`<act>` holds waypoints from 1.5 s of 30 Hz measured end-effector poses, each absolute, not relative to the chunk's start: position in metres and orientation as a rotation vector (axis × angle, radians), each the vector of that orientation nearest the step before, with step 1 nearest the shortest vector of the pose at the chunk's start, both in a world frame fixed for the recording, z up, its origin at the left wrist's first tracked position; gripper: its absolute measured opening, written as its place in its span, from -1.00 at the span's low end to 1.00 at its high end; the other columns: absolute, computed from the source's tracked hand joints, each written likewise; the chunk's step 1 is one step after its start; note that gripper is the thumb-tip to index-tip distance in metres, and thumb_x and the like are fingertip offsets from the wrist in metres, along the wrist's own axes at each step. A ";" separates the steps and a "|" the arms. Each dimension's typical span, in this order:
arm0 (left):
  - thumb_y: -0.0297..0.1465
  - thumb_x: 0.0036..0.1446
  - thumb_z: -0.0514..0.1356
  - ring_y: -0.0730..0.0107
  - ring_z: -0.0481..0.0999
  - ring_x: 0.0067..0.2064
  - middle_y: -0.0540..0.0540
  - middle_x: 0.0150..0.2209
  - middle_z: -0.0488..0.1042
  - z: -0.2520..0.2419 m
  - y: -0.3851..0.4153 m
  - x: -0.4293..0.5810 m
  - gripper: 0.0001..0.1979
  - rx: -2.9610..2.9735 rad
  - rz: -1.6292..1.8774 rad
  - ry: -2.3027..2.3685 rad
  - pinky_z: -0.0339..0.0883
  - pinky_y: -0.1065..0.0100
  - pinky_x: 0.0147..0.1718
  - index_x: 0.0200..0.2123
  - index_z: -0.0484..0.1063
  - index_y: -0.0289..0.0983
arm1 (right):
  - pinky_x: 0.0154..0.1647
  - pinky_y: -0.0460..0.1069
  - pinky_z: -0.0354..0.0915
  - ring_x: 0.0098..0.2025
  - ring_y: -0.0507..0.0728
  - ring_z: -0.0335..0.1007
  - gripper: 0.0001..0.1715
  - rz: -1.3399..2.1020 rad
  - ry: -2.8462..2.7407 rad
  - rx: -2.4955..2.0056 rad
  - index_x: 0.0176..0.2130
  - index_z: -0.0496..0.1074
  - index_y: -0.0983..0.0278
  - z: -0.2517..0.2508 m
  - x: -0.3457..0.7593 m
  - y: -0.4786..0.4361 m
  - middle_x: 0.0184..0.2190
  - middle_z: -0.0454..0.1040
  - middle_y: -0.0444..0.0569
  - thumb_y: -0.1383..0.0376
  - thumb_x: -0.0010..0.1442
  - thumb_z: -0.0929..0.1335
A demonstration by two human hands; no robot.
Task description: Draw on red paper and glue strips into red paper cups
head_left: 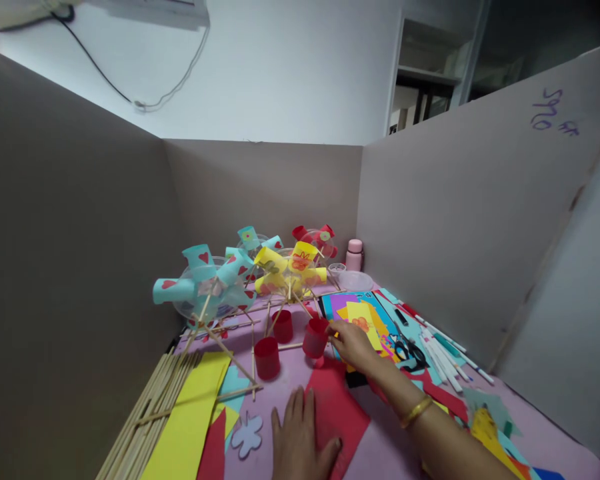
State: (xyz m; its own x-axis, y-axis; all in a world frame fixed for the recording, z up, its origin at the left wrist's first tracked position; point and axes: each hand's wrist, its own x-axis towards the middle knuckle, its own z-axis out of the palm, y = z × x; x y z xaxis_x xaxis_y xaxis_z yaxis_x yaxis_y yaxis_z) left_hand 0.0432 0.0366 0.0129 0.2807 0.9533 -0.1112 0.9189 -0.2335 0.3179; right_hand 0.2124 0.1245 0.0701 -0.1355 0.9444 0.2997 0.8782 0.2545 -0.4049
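My right hand (351, 343) reaches across the table, its fingers closed on the side of a red paper cylinder (315, 339). Two more red paper cylinders, one nearer (267, 359) and one behind it (283, 327), stand to the left. My left hand (297, 433) lies flat near the front, fingers stretched out, partly over a red paper sheet (343, 400). Beside it is a pale flower- or butterfly-shaped cutout (247, 435). Behind the cylinders, wheel-like models of paper tubes rest on wooden sticks: blue with red hearts (215, 277) and yellow (290, 267).
Wooden sticks (147, 407) and yellow paper (193, 413) cover the left side. To the right are coloured papers (363, 320), black scissors (411, 352) and white markers (440, 360). A pink bottle (354, 256) stands at the back right. Grey partitions (265, 187) enclose the table.
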 end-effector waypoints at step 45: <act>-0.18 0.01 0.25 0.21 0.56 -0.42 -0.13 -0.39 0.60 0.014 -0.007 0.040 -0.64 1.058 1.112 1.038 0.40 0.30 -0.44 -0.24 0.46 -0.34 | -0.56 -0.09 0.24 -0.47 0.09 0.40 -0.34 1.148 -1.047 -1.175 -0.21 0.40 0.27 0.005 0.208 -0.015 -0.39 0.52 0.00 -0.20 -0.05 0.37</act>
State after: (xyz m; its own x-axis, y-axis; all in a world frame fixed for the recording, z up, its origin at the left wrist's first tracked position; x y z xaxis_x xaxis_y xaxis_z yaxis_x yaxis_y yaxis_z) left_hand 0.0396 -0.0065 0.0139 0.1386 0.9853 -0.0997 -0.1678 0.1226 0.9782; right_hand 0.2083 -0.0150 0.0050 0.1299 0.9914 0.0133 -0.1040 0.0270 -0.9942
